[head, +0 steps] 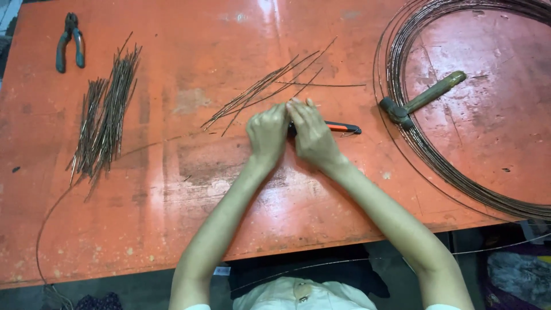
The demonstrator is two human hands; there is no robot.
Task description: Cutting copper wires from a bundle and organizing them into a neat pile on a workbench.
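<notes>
Orange paint, scuffed and worn, is covering the wooden table (pixel 172 218), and a single long strand of thin wire (pixel 51 212) is trailing across its near left part and off the near edge. Further in, at the middle, the two hands are meeting. The left hand (pixel 267 135) is closing its fingers together on what looks like the near ends of the loose thin wire pieces (pixel 261 89); the exact pinch is hidden. The right hand (pixel 313 135) is wrapping around an orange-and-black handled cutting tool (pixel 341 127), whose handle is sticking out to the right; its head is hidden between the hands.

Those cut wire pieces are fanning out from the hands toward the far side, lying flat on the table. They are probably light, springy and stiff enough to keep their line, with sharp cut tips, so holding them a little way back from the ends seems safest; several together will likely slide against one another.

To the left, a bundle of cut wire lengths (pixel 106 117) is lying, with blue-grey handled pliers (pixel 70 41) beyond it at the far left. To the right, a wooden-handled hammer (pixel 422 99) is resting inside a large coil of dark wire (pixel 436 161), which is looking heavy and springy.
</notes>
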